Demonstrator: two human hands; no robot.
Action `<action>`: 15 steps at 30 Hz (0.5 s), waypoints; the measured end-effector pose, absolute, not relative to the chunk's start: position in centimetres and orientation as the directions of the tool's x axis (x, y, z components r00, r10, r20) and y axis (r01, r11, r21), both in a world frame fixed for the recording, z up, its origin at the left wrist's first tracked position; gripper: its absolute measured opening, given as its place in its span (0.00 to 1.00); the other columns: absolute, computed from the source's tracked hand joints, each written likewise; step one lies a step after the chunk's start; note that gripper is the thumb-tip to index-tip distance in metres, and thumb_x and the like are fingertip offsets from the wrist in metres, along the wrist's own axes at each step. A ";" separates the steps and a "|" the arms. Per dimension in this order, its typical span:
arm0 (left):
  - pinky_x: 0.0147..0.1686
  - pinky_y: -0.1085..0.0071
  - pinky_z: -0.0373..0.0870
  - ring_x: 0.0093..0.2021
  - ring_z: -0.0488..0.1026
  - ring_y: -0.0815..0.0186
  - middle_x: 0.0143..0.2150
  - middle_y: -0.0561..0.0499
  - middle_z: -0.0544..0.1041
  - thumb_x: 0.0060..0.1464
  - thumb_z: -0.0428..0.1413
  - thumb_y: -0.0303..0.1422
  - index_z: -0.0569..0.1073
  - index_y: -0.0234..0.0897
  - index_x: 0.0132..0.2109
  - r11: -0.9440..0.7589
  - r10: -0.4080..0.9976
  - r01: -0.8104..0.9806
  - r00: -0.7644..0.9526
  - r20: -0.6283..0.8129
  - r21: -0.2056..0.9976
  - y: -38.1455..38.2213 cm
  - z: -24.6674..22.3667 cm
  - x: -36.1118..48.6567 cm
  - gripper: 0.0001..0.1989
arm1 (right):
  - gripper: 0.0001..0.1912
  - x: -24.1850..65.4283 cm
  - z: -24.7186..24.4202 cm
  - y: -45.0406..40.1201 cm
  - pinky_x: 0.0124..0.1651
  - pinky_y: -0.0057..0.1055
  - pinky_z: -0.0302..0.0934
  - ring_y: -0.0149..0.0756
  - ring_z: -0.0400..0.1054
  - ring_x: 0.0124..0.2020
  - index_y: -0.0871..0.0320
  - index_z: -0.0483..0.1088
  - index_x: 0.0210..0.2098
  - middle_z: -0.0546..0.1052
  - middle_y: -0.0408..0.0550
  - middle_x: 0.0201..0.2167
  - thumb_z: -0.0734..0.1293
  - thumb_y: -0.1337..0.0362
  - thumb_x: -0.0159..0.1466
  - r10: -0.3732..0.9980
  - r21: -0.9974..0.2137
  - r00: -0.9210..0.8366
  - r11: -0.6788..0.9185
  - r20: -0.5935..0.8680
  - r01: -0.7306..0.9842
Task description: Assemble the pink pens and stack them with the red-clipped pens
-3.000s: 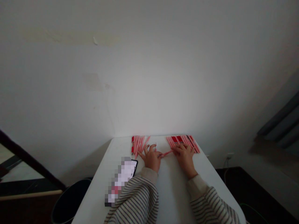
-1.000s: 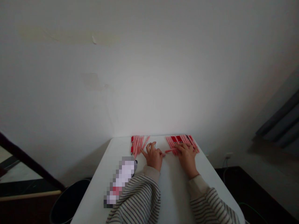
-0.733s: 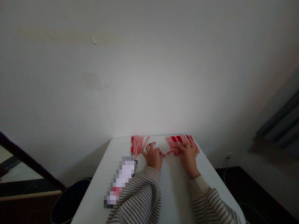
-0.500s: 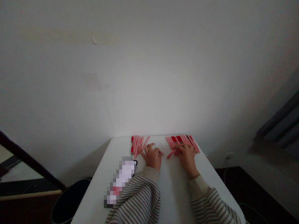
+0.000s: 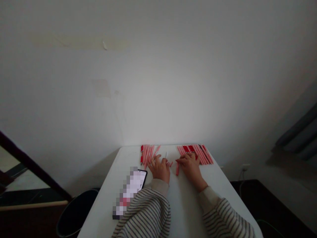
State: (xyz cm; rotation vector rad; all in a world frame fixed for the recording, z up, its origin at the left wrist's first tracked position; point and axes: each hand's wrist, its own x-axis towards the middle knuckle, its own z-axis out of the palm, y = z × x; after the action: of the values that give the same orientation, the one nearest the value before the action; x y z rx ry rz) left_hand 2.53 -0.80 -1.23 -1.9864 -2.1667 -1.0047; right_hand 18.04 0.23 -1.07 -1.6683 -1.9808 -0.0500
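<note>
My left hand (image 5: 159,169) is on the table, its thumb and finger closed around a small pink pen part (image 5: 171,164) that pokes out at its right. A thin white stick (image 5: 166,154) shows just beyond those fingers; whether the hand touches it I cannot tell. My right hand (image 5: 191,168) pinches a short pink pen piece (image 5: 177,170) that points down toward me. Left of my left hand lie several pink pens (image 5: 148,154) in a loose fan. Behind my right hand is a row of pink pens (image 5: 205,154), with red ones (image 5: 187,148) among them.
A phone (image 5: 133,188) with a blurred screen lies on the white table (image 5: 185,211), left of my left sleeve. The table's far edge meets a pale wall (image 5: 158,82). A dark bin (image 5: 78,211) stands at the left, and a wall socket (image 5: 245,167) is at the right.
My right hand has shifted left, away from the pen row, and its pink piece now points more straight toward me. My left hand has hardly moved. The view has shifted slightly.
</note>
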 end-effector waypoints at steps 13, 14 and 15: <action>0.59 0.47 0.47 0.55 0.60 0.53 0.50 0.45 0.70 0.47 0.57 0.36 0.75 0.39 0.39 0.027 0.850 0.940 -0.200 0.487 0.339 -1.1 -1.9 1.8 0.11 | 0.12 18.1 -0.8 1.1 0.60 0.60 0.28 0.44 0.57 0.53 0.40 0.75 0.41 0.77 0.41 0.43 0.62 0.61 0.62 0.889 -0.261 -0.141 0.274 0.435 0.925; 0.60 0.47 0.47 0.55 0.60 0.53 0.50 0.45 0.70 0.46 0.58 0.37 0.76 0.38 0.37 0.034 0.848 0.941 -0.206 0.488 0.338 -1.0 -2.0 1.8 0.10 | 0.12 18.1 -0.8 1.1 0.60 0.60 0.28 0.43 0.56 0.53 0.41 0.75 0.41 0.77 0.41 0.43 0.62 0.61 0.62 0.887 -0.264 -0.140 0.277 0.440 0.924; 0.60 0.47 0.47 0.55 0.60 0.53 0.50 0.45 0.70 0.46 0.58 0.37 0.76 0.37 0.35 0.038 0.848 0.940 -0.209 0.487 0.339 -0.9 -2.1 1.8 0.09 | 0.13 18.2 -0.9 1.0 0.60 0.59 0.28 0.43 0.56 0.53 0.41 0.75 0.42 0.77 0.41 0.43 0.62 0.61 0.62 0.885 -0.267 -0.138 0.279 0.445 0.922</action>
State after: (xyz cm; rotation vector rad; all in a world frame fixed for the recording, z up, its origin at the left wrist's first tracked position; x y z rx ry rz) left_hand 1.80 -0.89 -2.09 -1.8709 -2.1475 -0.9075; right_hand 18.19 1.05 -0.90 -1.6181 -2.0336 -0.0948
